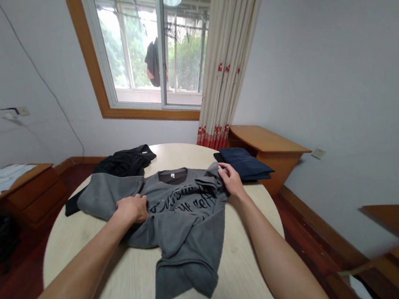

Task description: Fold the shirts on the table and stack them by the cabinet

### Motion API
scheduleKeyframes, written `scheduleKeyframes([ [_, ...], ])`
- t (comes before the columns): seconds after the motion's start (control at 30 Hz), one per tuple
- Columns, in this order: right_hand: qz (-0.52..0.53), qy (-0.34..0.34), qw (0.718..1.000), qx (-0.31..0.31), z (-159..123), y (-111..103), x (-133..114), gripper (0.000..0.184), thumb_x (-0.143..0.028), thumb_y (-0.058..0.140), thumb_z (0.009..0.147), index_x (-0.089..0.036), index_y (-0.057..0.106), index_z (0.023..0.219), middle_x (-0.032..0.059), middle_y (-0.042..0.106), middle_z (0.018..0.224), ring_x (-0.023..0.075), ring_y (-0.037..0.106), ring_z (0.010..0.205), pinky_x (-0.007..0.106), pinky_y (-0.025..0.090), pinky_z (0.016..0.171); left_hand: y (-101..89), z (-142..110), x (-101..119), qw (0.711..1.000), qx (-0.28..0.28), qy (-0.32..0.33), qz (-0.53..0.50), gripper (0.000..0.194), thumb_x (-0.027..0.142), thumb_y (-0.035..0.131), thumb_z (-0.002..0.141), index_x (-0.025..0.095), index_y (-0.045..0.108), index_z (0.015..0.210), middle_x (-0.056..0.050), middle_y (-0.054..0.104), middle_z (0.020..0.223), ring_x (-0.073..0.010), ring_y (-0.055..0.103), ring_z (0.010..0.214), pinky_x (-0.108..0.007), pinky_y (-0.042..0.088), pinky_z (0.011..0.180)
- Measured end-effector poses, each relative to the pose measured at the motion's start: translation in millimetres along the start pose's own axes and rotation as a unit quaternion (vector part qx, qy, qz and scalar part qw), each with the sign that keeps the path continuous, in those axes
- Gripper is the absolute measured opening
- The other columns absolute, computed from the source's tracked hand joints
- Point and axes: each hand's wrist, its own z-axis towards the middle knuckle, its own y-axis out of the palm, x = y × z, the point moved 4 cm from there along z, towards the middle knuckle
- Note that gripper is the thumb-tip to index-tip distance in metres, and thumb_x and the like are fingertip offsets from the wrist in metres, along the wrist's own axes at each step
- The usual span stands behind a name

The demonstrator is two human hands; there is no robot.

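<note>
A grey sweatshirt (189, 230) lies with its neckline away from me and black lettering across the chest. One sleeve crosses the front toward me; the fabric on the left is spread out. My left hand (132, 208) is closed on the sweatshirt's left side, its fingertips partly hidden. At the right shoulder, my right hand (231, 179) pinches the cloth between thumb and fingers. Just beyond my right hand is a stack of folded dark blue clothing (245, 163). Black clothing (125, 162) lies crumpled behind the sweatshirt's left part.
The round pale table (243, 239) holds all the clothes. A wooden desk (269, 140) stands behind it at right, beside a patterned curtain (228, 66) and a window. On the left is a low wooden cabinet (30, 194) with white cloth (3, 180) on top.
</note>
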Motion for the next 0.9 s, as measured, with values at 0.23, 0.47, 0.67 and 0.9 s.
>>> scheduleKeyframes([
  [0.23, -0.177, -0.134, 0.963, -0.151, -10.7, 17.9, -20.6, 0.067, -0.056, 0.076, 0.076, -0.022, 0.064, 0.132, 0.0137, 0.057, 0.135, 0.0315, 0.052, 0.126, 0.046, 0.039, 0.109, -15.8, 8.0, -0.4, 0.997, 0.036, -0.056, -0.034, 0.069, 0.078, 0.041, 0.082, 0.018, 0.073, 0.098, -0.02, 0.074, 0.104, -0.0397, 0.069, 0.1, -0.045, 0.051, 0.081],
  [0.47, -0.199, -0.136, 0.918, -0.314, -21.9, 44.2, -13.1, 0.043, -0.03, 0.075, 0.082, -0.019, 0.07, 0.123, 0.0114, 0.068, 0.112, 0.0258, 0.064, 0.104, 0.04, 0.049, 0.095, -14.2, 22.0, -14.9, 0.979, 0.201, 0.006, -0.037, 0.048, 0.057, 0.047, 0.09, 0.019, 0.069, 0.111, -0.014, 0.067, 0.123, -0.0318, 0.061, 0.114, -0.04, 0.049, 0.091],
  [0.67, -0.153, -0.193, 0.955, -0.167, -10.5, 27.0, -30.5, 0.023, -0.027, 0.056, 0.093, -0.021, 0.078, 0.1, 0.0101, 0.07, 0.107, 0.0235, 0.064, 0.101, 0.039, 0.05, 0.095, 6.6, 42.6, -43.0, 0.971, 0.234, 0.008, -0.057, 0.059, 0.052, 0.052, 0.088, 0.019, 0.055, 0.137, -0.015, 0.049, 0.15, -0.0336, 0.042, 0.139, -0.052, 0.032, 0.113],
  [0.9, -0.068, -0.07, 0.941, 0.325, 18.3, -84.8, 7.2, 0.039, -0.039, 0.046, 0.093, -0.015, 0.069, 0.113, 0.0131, 0.068, 0.11, 0.0259, 0.063, 0.106, 0.045, 0.048, 0.1, 30.6, 59.5, -50.9, 0.978, 0.163, 0.032, -0.123, 0.068, 0.052, 0.053, 0.086, 0.018, 0.046, 0.145, -0.014, 0.05, 0.15, -0.0322, 0.046, 0.136, -0.045, 0.037, 0.111],
])
